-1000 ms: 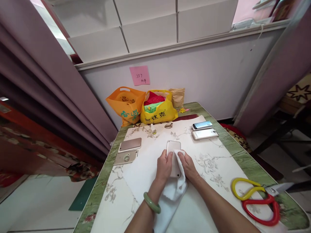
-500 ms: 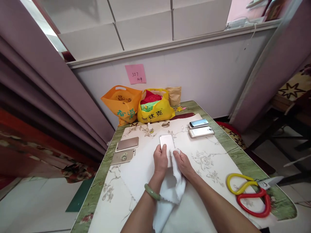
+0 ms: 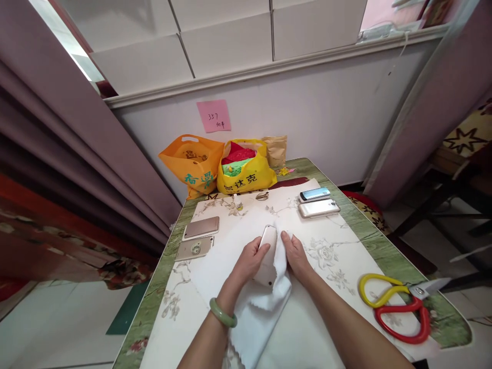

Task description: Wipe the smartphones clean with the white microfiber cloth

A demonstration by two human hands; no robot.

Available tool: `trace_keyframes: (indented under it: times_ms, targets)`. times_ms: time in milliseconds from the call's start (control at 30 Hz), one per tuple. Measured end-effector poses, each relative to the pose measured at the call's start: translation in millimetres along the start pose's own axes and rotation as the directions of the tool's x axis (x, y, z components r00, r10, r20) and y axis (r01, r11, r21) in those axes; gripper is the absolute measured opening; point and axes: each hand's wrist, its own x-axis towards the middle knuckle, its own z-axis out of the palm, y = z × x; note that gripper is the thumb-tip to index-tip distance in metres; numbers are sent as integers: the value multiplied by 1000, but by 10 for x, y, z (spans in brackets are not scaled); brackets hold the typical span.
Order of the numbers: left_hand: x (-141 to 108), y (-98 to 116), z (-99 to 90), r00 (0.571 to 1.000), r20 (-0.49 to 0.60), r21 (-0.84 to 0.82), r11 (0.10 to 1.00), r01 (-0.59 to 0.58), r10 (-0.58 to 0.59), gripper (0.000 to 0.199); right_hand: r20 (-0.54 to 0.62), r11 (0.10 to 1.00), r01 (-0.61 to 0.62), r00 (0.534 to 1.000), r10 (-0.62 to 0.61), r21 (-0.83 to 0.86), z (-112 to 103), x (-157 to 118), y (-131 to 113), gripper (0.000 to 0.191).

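Near the middle of the table, my left hand (image 3: 251, 259) is closed round the left side of a pale smartphone (image 3: 269, 240), its thumb across the phone's face. The phone is tilted. My right hand (image 3: 295, 253) pinches a white cloth (image 3: 281, 261) against the phone's right edge. The rest of the cloth drapes down between my forearms toward the near edge. A green bangle (image 3: 223, 312) circles my left wrist. Part of the phone lies hidden behind my fingers and the cloth.
Two phones (image 3: 202, 228) lie at left, two more (image 3: 319, 207) at right. Large scissors (image 3: 411, 292) with yellow and red handles rest at the right edge. An orange bag (image 3: 198, 164), a yellow bag (image 3: 246, 174) and a brown pouch (image 3: 275, 149) stand at the back.
The phone has turned and tilted, coming slightly nearer to me. My left hand has shifted its hold on it, and my right hand has moved a little right and up with the cloth.
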Motion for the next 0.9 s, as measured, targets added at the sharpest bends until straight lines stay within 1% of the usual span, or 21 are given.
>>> trace_keyframes:
  times_ms: [67, 133, 200, 267, 333, 367, 433, 500, 533, 567, 633, 667, 700, 733, 767, 800, 900]
  targets:
    - [-44, 50, -76, 994, 102, 12, 999, 42, -43, 30, 3, 1000, 8, 1000, -8, 13, -10, 1, -9, 43]
    - [-66, 78, -143, 982, 165, 3, 996, 94, -93, 30, 68, 1000, 27, 997, -26, -11, -21, -11, -24, 41]
    - [-70, 78, -210, 976, 141, -66, 982, 174, -164, 31, 151, 998, 42, 988, -34, -51, -33, -25, -35, 39]
    - [-74, 59, -280, 968, 72, -209, 945, 251, -241, 34, 170, 997, 42, 985, -31, -62, -44, -26, -29, 37]
    - [-97, 42, -331, 958, 19, -389, 881, 270, -285, 37, 109, 1000, 15, 994, -13, -18, -48, -4, -3, 37]
    - [-116, 39, -335, 960, 5, -485, 839, 247, -279, 41, 54, 1000, -6, 999, 4, 30, -46, 13, 15, 38]
    - [-159, 43, -266, 978, -31, -656, 742, 137, -207, 50, -60, 988, -39, 997, 49, 150, -34, 52, 53, 41]
    - [-183, 47, -84, 992, -103, -756, 655, -26, -79, 52, -120, 967, -46, 990, 78, 249, -13, 75, 82, 44]
    - [-178, 42, 39, 988, -149, -761, 642, -93, -34, 49, -124, 961, -41, 989, 77, 275, -2, 75, 90, 44]
    - [-158, 30, 170, 982, -190, -753, 645, -133, -19, 49, -116, 959, -31, 991, 66, 280, 9, 69, 95, 45]
    - [-83, -13, 408, 943, -328, -728, 650, -216, -55, 49, -80, 970, -7, 996, 27, 243, 23, 40, 93, 46]
    - [-37, -41, 496, 921, -376, -715, 665, -216, -105, 47, -61, 978, 5, 998, 8, 210, 26, 24, 88, 47]
    - [8, -68, 555, 888, -424, -697, 690, -193, -180, 46, -47, 984, 13, 999, -5, 175, 27, 10, 81, 48]
    - [45, -92, 585, 860, -459, -673, 719, -172, -224, 45, -39, 989, 19, 999, -13, 147, 26, 0, 72, 49]
    - [72, -111, 588, 851, -467, -651, 744, -148, -240, 45, -35, 991, 23, 999, -18, 131, 25, -5, 62, 50]
    - [85, -123, 569, 858, -459, -629, 767, -130, -231, 45, -35, 992, 25, 999, -21, 124, 23, -4, 51, 50]
    - [59, -132, 439, 916, -381, -578, 806, -125, -131, 44, -48, 993, 22, 999, -16, 120, 15, 15, 14, 49]
